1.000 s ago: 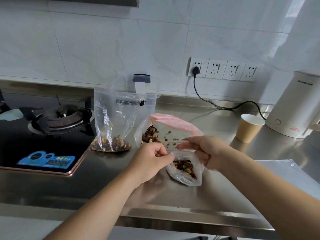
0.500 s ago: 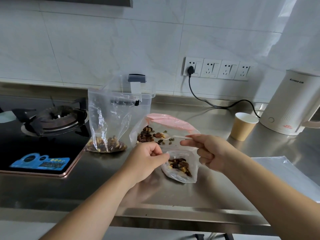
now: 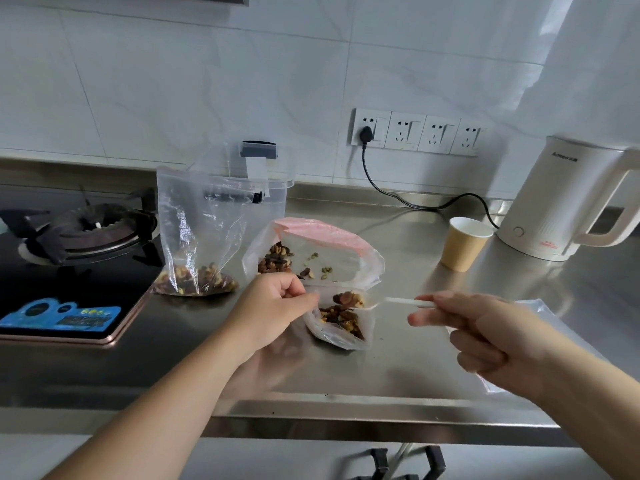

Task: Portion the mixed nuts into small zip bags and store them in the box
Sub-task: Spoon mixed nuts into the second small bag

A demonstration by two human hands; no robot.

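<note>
Bags: 3 | left hand [image 3: 273, 303] pinches small bag [image 3: 341, 322] | right hand [image 3: 474, 327] grips spoon [image 3: 398, 301]

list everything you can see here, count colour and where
small zip bag: 1, clear, part filled with nuts, centre counter
spoon: 1, white, loaded, over the small bag's mouth
pink-topped bag: 1, clear, behind the small bag
tall bag: 1, clear, upright by the stove
box: 1, clear, behind the tall bag
paper cup: 1, tan, right
kettle: 1, white, far right
gas stove: 1, black, left
left hand: holds the small bag's edge
right hand: pinches the spoon
</note>
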